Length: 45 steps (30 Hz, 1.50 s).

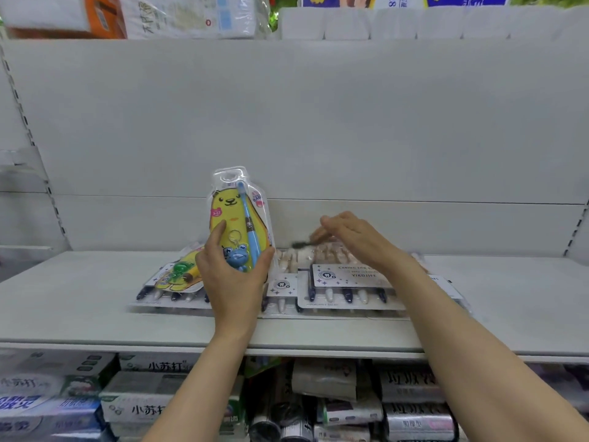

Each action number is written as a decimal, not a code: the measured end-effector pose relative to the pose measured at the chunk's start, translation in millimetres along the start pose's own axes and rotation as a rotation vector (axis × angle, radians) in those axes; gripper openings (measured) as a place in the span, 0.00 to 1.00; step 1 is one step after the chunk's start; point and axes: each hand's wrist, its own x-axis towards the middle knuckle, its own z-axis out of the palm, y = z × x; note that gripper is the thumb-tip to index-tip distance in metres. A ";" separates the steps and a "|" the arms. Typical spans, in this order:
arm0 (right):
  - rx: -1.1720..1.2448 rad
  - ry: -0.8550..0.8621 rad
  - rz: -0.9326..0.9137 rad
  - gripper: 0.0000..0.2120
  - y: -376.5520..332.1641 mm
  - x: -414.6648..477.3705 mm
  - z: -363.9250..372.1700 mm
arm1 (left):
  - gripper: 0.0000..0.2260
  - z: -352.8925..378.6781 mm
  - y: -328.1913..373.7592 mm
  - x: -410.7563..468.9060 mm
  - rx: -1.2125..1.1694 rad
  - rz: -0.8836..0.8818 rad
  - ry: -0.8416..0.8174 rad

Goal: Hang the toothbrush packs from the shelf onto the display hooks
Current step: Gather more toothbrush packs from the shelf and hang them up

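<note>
My left hand point(229, 279) grips a yellow bear-shaped toothbrush pack point(234, 212) by its lower end and holds it upright above the shelf point(79, 298); it contains a blue brush and a blue toy keyring. My right hand point(357, 240) hovers over the pile of packs, its fingertips pinching a thin dark hook-like piece point(299, 244) that is blurred. A second yellow pack with a green toy point(178, 272) lies flat to the left. Flat white-carded multi-brush packs point(347, 282) lie stacked under my right hand.
The bare grey back panel point(287, 122) rises behind the shelf, with slotted uprights point(41, 161) at the left and right. Toothpaste boxes point(149, 406) and rolled goods point(414, 419) fill the shelf below. Tissue packs point(350, 23) sit on the shelf above.
</note>
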 end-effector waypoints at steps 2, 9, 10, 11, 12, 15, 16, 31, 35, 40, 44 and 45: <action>0.027 0.034 0.074 0.30 0.7 -7.0 -2.3 | 0.36 0.2 -0.8 0.1 0.002 0.008 0.021; -0.338 0.126 0.220 0.24 3.1 -0.1 18.4 | 0.36 3.2 -1.1 -0.3 0.011 0.009 -0.011; -0.399 0.099 0.251 0.27 0.0 0.2 23.5 | 0.36 3.7 -0.6 -0.7 0.012 0.008 -0.017; -0.463 0.070 0.280 0.30 -2.5 0.2 29.0 | 0.36 3.9 -0.2 -1.1 0.013 0.007 -0.021; -0.511 0.038 0.305 0.32 -4.2 0.3 34.0 | 0.36 3.9 0.1 -1.4 0.014 0.009 -0.024; -0.487 0.001 0.345 0.33 -11.0 -1.1 39.4 | 0.36 3.3 -0.3 -0.8 0.022 0.017 -0.032; -0.445 0.010 0.344 0.32 -13.4 -1.5 37.7 | 0.36 3.2 -0.4 -0.7 0.023 0.018 -0.037; 1.356 0.087 0.356 0.18 -9.4 -39.3 2.9 | 0.46 5.2 2.6 -0.7 -0.072 -0.028 -0.149; 1.259 0.177 0.312 0.18 -12.4 -47.9 1.0 | 0.40 4.3 6.0 1.8 -0.130 -0.069 -0.205; 1.170 0.230 0.291 0.16 -16.0 -61.2 4.4 | 0.33 1.8 16.5 5.3 -0.178 -0.116 -0.241; 1.021 0.249 0.296 0.17 -21.7 -69.4 6.9 | 0.31 -2.3 30.4 2.9 -0.203 -0.132 -0.242; 1.020 0.267 0.291 0.19 -23.2 -71.0 7.8 | 0.31 -3.4 33.7 0.7 -0.205 -0.131 -0.240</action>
